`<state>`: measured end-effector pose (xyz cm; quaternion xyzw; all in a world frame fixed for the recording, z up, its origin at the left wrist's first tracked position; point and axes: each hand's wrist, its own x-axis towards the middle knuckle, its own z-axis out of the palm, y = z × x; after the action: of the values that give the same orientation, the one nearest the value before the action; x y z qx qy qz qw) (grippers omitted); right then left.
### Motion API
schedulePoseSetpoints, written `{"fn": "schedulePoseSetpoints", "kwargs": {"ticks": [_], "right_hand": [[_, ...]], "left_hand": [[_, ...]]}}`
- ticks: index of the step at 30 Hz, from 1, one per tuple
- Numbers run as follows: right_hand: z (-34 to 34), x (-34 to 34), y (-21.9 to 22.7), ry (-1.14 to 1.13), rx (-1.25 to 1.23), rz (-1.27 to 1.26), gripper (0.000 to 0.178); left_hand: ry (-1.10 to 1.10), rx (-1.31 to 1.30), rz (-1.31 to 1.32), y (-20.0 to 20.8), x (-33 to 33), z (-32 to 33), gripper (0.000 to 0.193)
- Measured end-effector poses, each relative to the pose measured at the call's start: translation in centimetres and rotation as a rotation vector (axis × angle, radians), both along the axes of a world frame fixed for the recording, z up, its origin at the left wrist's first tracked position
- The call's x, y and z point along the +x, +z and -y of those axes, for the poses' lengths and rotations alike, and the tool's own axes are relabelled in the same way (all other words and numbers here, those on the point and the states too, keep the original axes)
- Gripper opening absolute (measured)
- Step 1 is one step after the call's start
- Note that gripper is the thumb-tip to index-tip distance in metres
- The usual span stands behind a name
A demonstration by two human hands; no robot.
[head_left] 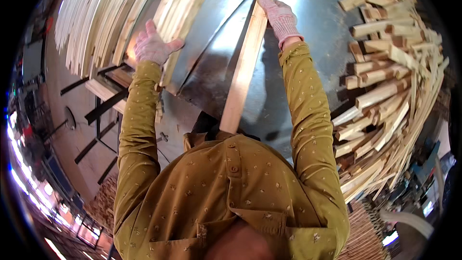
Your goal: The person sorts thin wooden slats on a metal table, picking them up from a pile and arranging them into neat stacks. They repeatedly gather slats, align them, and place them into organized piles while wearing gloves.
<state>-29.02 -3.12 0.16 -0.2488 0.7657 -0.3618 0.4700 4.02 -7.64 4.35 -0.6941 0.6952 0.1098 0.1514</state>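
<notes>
A long, narrow wooden board (244, 67) lies slantwise over the grey metal tabletop (308, 14), its near end close to my body. My right hand (282, 18), in a pinkish knit work glove, grips the board's right edge toward its far part; the thumb is on top and some fingers are hidden. Out to the left, my left hand (154, 47), in a matching glove, is open with its fingers spread. It is beside the nearest pale boards (188, 5), and whether it touches them I cannot tell.
Several rows of long pale boards (98, 17) stand at the far left on a frame with dark metal bars (107, 106). A large pile of short wood offcuts (385, 74) lines the right side. A dark straight slot (216, 38) crosses the tabletop left of the board.
</notes>
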Motion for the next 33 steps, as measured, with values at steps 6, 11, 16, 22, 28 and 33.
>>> {"fn": "schedulePoseSetpoints", "kwargs": {"ticks": [6,11,16,22,28,33], "right_hand": [[6.1,9.3,0.0,0.106,0.21,-0.436,0.063],[6.6,11.9,-8.0,0.104,-0.578,-0.321,0.051],[3.4,-0.3,-0.4,0.209,-0.118,-0.849,0.056],[2.8,-25.3,2.2,-0.295,0.562,-1.172,0.106],[5.8,-34.1,6.2,-0.644,0.629,-0.801,0.1],[2.5,-34.8,5.7,-0.574,0.543,-0.791,0.085]], "left_hand": [[-0.123,0.009,-0.169,1.4,-1.1,-0.2,0.112],[-0.802,-0.76,-0.486,-3.7,-1.0,-2.7,0.114],[-0.246,-0.166,-0.374,0.5,1.8,-5.0,0.106],[-0.416,0.015,0.327,0.9,3.6,-4.2,0.106],[-0.427,-0.04,-0.669,3.3,-14.3,-0.2,0.094],[-0.714,0.127,-0.814,0.1,-40.1,7.0,0.086]]}}
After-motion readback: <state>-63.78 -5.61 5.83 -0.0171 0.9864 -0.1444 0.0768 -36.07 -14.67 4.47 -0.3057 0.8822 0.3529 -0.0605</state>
